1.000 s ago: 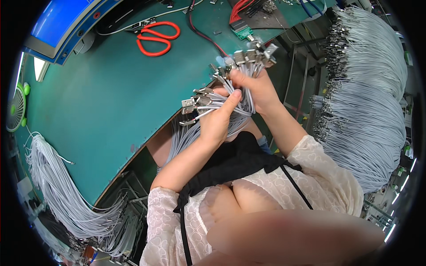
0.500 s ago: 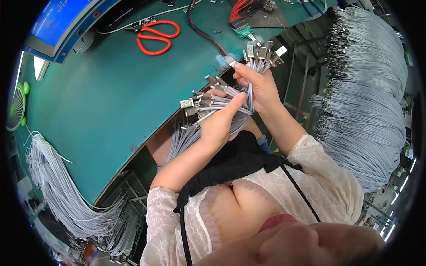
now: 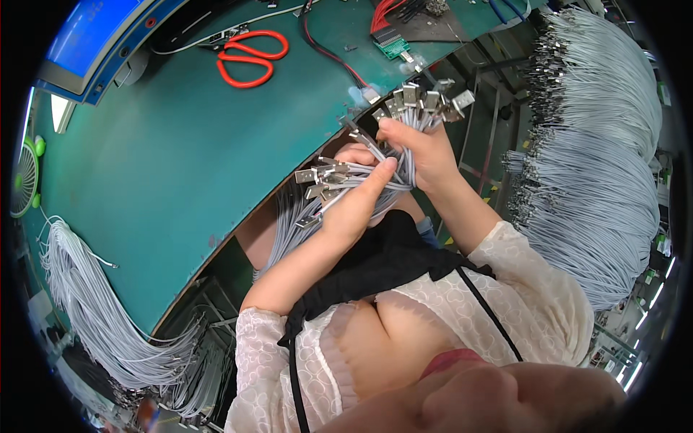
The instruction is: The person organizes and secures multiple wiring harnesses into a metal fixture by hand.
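Grey USB cables with metal plugs fill both my hands just off the table's front edge. My left hand (image 3: 351, 209) is closed round one bunch of USB cables (image 3: 332, 173), its plugs fanned out toward the left. Close beside it, my right hand (image 3: 431, 153) grips another bunch of USB cables (image 3: 411, 108), plugs pointing up and away. Long grey cable lengths (image 3: 289, 224) hang below my left hand over my lap. Just beyond my right thumb, a white-ended connector (image 3: 370, 95) on a red and black lead lies at the table edge, apart from my fingers.
On the green table (image 3: 166, 166) lie red-handled scissors (image 3: 249, 59) and a small green circuit board (image 3: 393, 47) with red wires. A blue-screened device (image 3: 90, 43) and a green fan (image 3: 27, 177) stand left. Cable bundles (image 3: 108, 310) drape over the left edge; large cable stacks (image 3: 592, 173) stand right.
My right hand has drawn slightly back toward me, away from the white-ended connector, with its bunch of USB cables. Some plugs in both bunches have shifted. My left hand has barely moved.
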`<action>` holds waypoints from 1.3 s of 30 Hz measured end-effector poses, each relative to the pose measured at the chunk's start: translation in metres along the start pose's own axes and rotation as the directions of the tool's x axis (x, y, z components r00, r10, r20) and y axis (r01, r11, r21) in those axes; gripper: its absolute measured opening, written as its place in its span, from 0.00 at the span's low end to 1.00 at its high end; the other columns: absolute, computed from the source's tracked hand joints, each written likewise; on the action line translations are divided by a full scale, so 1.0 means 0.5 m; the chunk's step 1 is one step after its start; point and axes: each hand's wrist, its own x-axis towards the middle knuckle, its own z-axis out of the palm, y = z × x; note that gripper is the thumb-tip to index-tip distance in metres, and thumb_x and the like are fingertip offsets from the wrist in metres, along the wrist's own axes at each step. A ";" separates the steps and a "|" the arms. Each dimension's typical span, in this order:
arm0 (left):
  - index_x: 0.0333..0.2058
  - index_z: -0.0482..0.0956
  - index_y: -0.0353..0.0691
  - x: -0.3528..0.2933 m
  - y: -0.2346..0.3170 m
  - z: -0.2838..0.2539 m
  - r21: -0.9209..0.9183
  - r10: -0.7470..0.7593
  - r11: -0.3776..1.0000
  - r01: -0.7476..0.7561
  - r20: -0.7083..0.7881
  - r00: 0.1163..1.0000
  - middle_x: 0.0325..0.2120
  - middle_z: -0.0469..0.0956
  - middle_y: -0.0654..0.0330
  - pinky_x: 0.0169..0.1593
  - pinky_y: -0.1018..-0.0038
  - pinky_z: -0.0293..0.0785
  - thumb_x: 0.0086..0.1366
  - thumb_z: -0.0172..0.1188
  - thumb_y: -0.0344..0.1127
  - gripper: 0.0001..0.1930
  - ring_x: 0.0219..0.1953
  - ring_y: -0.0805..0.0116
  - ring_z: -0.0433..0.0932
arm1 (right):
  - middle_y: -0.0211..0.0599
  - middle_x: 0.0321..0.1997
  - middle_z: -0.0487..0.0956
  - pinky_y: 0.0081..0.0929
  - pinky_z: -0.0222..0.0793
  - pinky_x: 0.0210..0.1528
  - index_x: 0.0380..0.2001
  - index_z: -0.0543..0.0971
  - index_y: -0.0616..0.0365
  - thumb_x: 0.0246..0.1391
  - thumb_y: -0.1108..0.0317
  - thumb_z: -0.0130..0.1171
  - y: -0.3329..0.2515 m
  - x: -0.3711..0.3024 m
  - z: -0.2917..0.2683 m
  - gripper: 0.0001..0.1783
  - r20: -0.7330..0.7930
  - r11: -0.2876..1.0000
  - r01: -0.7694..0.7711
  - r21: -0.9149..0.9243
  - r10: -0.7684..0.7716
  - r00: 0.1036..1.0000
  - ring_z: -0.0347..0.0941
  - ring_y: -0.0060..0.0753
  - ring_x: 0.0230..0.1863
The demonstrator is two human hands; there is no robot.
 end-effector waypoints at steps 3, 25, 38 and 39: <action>0.24 0.63 0.40 -0.001 0.009 0.000 -0.027 0.023 0.999 -0.021 0.052 0.998 0.28 0.69 0.62 0.35 0.81 0.65 0.50 0.60 0.25 0.12 0.29 0.76 0.68 | 0.27 0.20 0.71 0.12 0.58 0.21 0.23 0.72 0.58 0.41 0.74 0.57 0.009 0.032 -0.016 0.04 0.010 0.999 -0.005 -0.041 0.006 1.000 0.63 0.13 0.19; 0.24 0.61 0.40 0.003 0.019 0.008 -0.217 -0.129 0.968 0.125 -0.003 0.992 0.28 0.71 0.59 0.37 0.77 0.69 0.49 0.59 0.22 0.13 0.31 0.70 0.73 | 0.29 0.20 0.73 0.13 0.57 0.21 0.23 0.73 0.59 0.39 0.71 0.60 0.018 0.041 -0.020 0.06 -0.035 0.999 -0.010 -0.036 0.008 0.999 0.63 0.15 0.19; 0.24 0.68 0.38 -0.005 -0.001 0.003 -0.061 0.008 0.998 -0.004 0.056 0.998 0.25 0.71 0.62 0.33 0.82 0.66 0.51 0.60 0.26 0.08 0.30 0.76 0.70 | 0.29 0.22 0.72 0.13 0.59 0.21 0.25 0.72 0.59 0.42 0.73 0.57 0.020 0.020 -0.023 0.05 0.009 0.999 -0.033 -0.012 0.033 0.999 0.65 0.16 0.20; 0.24 0.68 0.38 -0.005 -0.003 0.002 -0.061 0.008 0.998 -0.005 0.054 0.999 0.25 0.71 0.62 0.33 0.82 0.66 0.51 0.60 0.26 0.08 0.30 0.76 0.70 | 0.29 0.22 0.72 0.14 0.59 0.21 0.26 0.72 0.59 0.42 0.73 0.57 0.019 0.023 -0.023 0.06 -0.010 0.999 -0.009 -0.043 0.009 1.000 0.65 0.16 0.20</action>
